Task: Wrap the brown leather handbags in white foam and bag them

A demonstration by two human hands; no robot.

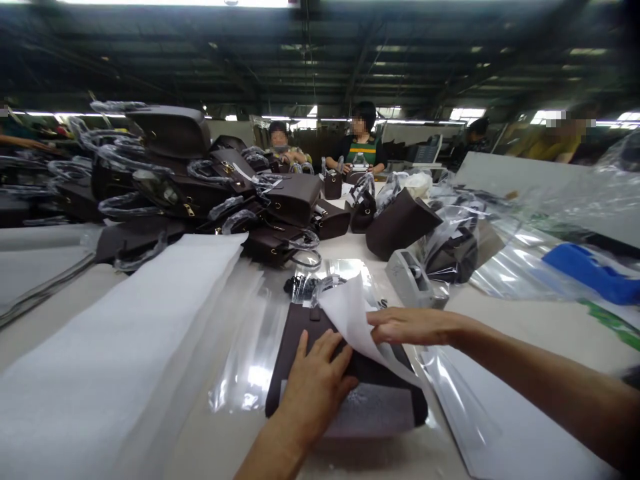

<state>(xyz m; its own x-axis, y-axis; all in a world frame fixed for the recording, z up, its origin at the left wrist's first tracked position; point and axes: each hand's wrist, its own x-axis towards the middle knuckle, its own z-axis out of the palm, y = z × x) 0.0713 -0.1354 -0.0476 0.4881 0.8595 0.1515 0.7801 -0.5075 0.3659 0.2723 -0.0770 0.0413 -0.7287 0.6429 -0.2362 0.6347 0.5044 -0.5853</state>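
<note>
A dark brown handbag lies flat on the table before me, its plastic-wrapped handle pointing away. My left hand rests on the bag with fingers spread. At the bag's right side, my right hand has its fingers at the edge of a thin white foam sheet, which they appear to pinch; some fingertips are hidden. That sheet is folded up at a slant across the bag. A greyish translucent piece covers the bag's near part. Clear plastic lies beside and beyond the bag.
Stacked white foam sheets lie at left. Many brown bags are heaped beyond. A grey tape dispenser, clear plastic bags and a blue object are at right. A person sits across the table.
</note>
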